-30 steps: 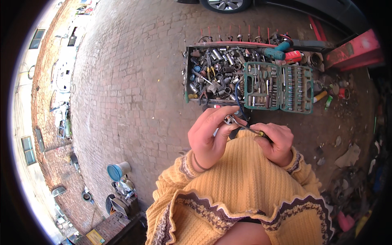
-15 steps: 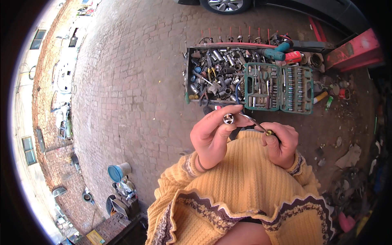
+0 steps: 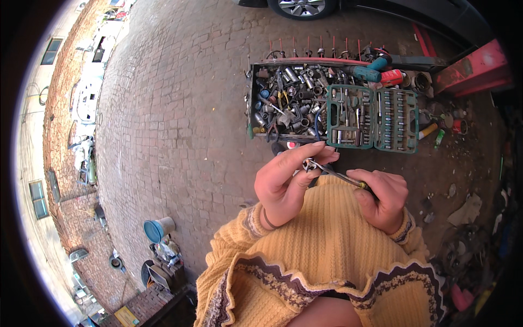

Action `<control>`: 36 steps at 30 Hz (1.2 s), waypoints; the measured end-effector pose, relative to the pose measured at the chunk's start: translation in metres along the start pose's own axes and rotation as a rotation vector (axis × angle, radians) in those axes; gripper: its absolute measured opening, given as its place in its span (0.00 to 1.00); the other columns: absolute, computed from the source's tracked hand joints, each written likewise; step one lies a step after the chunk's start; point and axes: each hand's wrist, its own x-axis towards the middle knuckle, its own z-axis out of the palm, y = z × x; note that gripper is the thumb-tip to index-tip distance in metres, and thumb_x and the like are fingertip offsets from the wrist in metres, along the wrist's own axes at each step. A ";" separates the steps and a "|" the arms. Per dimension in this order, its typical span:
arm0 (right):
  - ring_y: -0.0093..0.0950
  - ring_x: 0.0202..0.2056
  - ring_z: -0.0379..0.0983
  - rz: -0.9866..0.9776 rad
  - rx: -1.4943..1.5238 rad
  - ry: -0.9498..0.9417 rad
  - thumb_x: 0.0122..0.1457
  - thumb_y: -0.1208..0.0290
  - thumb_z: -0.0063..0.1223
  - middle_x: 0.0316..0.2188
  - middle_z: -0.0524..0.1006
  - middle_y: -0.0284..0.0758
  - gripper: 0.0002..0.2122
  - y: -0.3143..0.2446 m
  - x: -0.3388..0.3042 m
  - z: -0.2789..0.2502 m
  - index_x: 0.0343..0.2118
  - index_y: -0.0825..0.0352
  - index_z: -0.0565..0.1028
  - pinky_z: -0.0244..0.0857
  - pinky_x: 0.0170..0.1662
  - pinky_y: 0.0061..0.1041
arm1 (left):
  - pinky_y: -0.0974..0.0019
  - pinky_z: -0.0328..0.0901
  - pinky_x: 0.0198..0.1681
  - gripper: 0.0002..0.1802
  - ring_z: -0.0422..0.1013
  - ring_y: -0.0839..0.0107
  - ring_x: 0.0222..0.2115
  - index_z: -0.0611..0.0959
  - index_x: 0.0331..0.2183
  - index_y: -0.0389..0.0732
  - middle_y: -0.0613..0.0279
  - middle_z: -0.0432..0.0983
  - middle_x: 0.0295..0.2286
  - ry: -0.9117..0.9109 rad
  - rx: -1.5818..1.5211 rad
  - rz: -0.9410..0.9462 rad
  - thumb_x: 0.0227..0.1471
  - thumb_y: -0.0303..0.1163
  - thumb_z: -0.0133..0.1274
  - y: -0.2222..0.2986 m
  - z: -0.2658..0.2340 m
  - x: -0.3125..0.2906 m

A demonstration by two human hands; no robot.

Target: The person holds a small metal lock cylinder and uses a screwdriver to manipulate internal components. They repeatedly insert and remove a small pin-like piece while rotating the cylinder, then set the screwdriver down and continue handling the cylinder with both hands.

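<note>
Between the thumb and fingers of my left hand [image 3: 280,185] is a small round metal socket [image 3: 309,165], its hollow end facing up toward me. My right hand [image 3: 385,199] grips the dark handle of a thin screwdriver [image 3: 342,176] with a yellowish collar. Its shaft slants to the left, and the tip meets the opening of the socket; how deep it goes I cannot tell. Both hands are in front of my yellow knitted sweater. Just beyond them lies an open green socket set case [image 3: 375,117] with rows of bits and sockets.
A metal tray [image 3: 251,109] full of loose sockets and tools stands ahead, with a teal power tool [image 3: 366,72] and a red can [image 3: 391,77] at its far right. A red steel post [image 3: 474,68] rises at right. A blue bucket [image 3: 154,231] stands at left.
The screwdriver's tip has come across to the socket's opening, where before it was behind my left fingers. My right hand has shifted slightly right, and the socket has tilted a little.
</note>
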 end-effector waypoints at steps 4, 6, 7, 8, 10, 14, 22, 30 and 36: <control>0.34 0.20 0.73 0.011 0.020 -0.001 0.54 0.73 0.61 0.23 0.77 0.38 0.11 -0.001 0.002 -0.001 0.38 0.71 0.79 0.65 0.24 0.28 | 0.65 0.72 0.46 0.19 0.79 0.59 0.41 0.77 0.49 0.26 0.47 0.80 0.38 0.003 0.043 0.009 0.53 0.15 0.48 0.002 0.000 0.002; 0.33 0.20 0.73 0.016 0.038 -0.004 0.52 0.74 0.61 0.23 0.77 0.38 0.11 -0.002 0.002 0.000 0.38 0.71 0.79 0.65 0.24 0.28 | 0.65 0.72 0.45 0.18 0.79 0.60 0.40 0.77 0.48 0.26 0.47 0.81 0.37 -0.017 0.055 0.005 0.54 0.15 0.48 0.002 -0.001 0.003; 0.33 0.20 0.73 0.027 0.049 -0.008 0.52 0.75 0.62 0.23 0.77 0.38 0.11 -0.002 0.002 0.001 0.38 0.71 0.79 0.65 0.24 0.28 | 0.65 0.72 0.45 0.18 0.79 0.60 0.40 0.77 0.48 0.26 0.48 0.81 0.36 -0.027 0.061 0.004 0.54 0.16 0.48 0.003 -0.001 0.003; 0.33 0.20 0.73 0.025 0.052 -0.015 0.51 0.75 0.62 0.23 0.77 0.37 0.11 -0.002 0.002 0.002 0.38 0.71 0.79 0.65 0.24 0.28 | 0.65 0.72 0.45 0.17 0.79 0.60 0.39 0.77 0.47 0.26 0.48 0.81 0.36 -0.039 0.047 -0.016 0.54 0.17 0.49 0.003 -0.001 0.003; 0.33 0.20 0.74 0.030 0.062 -0.035 0.51 0.76 0.62 0.22 0.77 0.37 0.11 -0.001 0.001 0.003 0.38 0.71 0.79 0.65 0.24 0.28 | 0.65 0.72 0.44 0.16 0.80 0.60 0.38 0.78 0.47 0.26 0.48 0.82 0.34 -0.059 0.021 -0.057 0.55 0.19 0.50 0.003 0.001 0.001; 0.32 0.20 0.74 -0.002 0.077 0.002 0.51 0.76 0.62 0.22 0.77 0.38 0.11 0.003 -0.001 0.007 0.38 0.70 0.79 0.66 0.23 0.27 | 0.64 0.73 0.43 0.17 0.80 0.60 0.37 0.78 0.47 0.26 0.47 0.82 0.35 0.035 -0.115 -0.107 0.56 0.23 0.53 0.006 0.009 -0.003; 0.33 0.19 0.74 -0.021 0.141 0.062 0.57 0.67 0.57 0.24 0.78 0.38 0.12 0.009 -0.006 0.006 0.38 0.71 0.79 0.65 0.23 0.28 | 0.63 0.73 0.44 0.18 0.79 0.59 0.38 0.77 0.48 0.25 0.44 0.81 0.36 -0.013 -0.095 -0.031 0.54 0.18 0.53 0.006 0.003 0.000; 0.32 0.18 0.72 -0.036 0.056 0.052 0.56 0.69 0.58 0.23 0.77 0.38 0.12 0.011 -0.004 0.004 0.38 0.72 0.80 0.64 0.23 0.28 | 0.64 0.72 0.46 0.19 0.78 0.59 0.42 0.76 0.47 0.26 0.43 0.80 0.38 0.075 -0.205 -0.125 0.51 0.12 0.53 0.005 0.008 -0.006; 0.32 0.17 0.71 -0.034 0.062 0.044 0.56 0.69 0.57 0.21 0.77 0.38 0.11 0.015 -0.004 0.005 0.38 0.72 0.80 0.64 0.22 0.28 | 0.64 0.73 0.44 0.17 0.79 0.59 0.41 0.78 0.44 0.26 0.44 0.81 0.38 0.058 -0.171 -0.087 0.50 0.12 0.55 0.002 0.007 -0.003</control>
